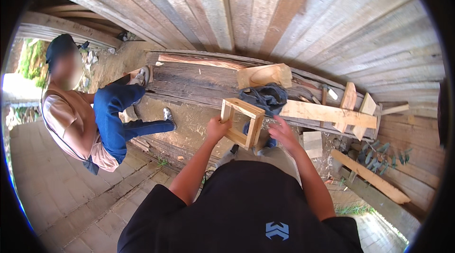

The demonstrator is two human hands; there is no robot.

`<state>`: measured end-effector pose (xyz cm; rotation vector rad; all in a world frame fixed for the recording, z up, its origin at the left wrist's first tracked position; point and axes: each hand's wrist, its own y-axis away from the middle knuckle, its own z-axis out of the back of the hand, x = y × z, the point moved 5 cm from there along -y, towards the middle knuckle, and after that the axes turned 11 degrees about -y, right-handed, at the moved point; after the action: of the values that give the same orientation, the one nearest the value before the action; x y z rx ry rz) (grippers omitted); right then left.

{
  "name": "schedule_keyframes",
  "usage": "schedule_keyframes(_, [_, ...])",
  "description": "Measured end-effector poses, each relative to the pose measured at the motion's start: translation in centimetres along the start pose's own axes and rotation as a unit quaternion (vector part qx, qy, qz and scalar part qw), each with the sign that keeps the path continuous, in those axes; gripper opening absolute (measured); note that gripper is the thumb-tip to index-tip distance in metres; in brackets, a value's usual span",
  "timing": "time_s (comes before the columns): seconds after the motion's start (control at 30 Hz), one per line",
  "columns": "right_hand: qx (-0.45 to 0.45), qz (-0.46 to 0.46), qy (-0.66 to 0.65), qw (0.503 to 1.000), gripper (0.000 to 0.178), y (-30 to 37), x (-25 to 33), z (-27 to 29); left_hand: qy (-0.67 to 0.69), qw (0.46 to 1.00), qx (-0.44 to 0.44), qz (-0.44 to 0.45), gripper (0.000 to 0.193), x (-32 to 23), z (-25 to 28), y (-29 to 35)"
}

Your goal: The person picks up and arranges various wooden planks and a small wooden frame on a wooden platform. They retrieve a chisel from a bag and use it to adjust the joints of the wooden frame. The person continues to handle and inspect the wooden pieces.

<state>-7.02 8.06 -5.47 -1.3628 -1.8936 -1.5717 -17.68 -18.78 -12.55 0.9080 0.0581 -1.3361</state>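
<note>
My left hand point(218, 129) is closed around the left side of a small rectangular wooden frame point(255, 131), built of pale, squared pieces and held tilted in front of my body. Its middle is hollow, and the ground shows through. To the right of the frame, my right hand point(283, 134) hovers with its fingers apart, holding nothing that I can see. Just beyond the frame, a crumpled dark cloth or bag point(263, 98) lies on a low plank bench point(189, 80). Behind that cloth sits a thick block of wood point(264, 76).
A long pale board point(327, 113) rests on the bench's right part, with short crossing pieces point(347, 106) beside it. Another plank point(369, 176) leans at the lower right, near a leafy sprig point(379, 156). A person point(80, 111) sits at the left. A plank wall point(265, 11) rises behind.
</note>
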Motion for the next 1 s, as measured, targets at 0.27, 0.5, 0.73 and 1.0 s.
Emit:
schedule_keyframes(0.27, [0.151,-0.039,-0.162,0.974,0.044,3.6,4.3,-2.7,0.197,0.969,0.125,-0.087,0.046,-9.4,-4.5,4.3])
schedule_keyframes(0.5, [0.139,-0.01,-0.202,0.969,0.038,5.6,5.2,-0.6,0.205,0.953,0.157,-0.161,0.045,-13.8,-6.2,5.4])
schedule_keyframes(0.73, [0.002,0.01,-0.201,0.979,0.029,6.0,7.2,0.9,0.14,0.968,0.065,-0.198,0.05,-14.9,-7.6,5.6])
schedule_keyframes(1.0, [-0.014,0.087,-0.151,0.985,0.032,6.2,8.1,3.8,0.253,0.903,0.282,-0.203,0.048,-21.9,-5.9,9.8])
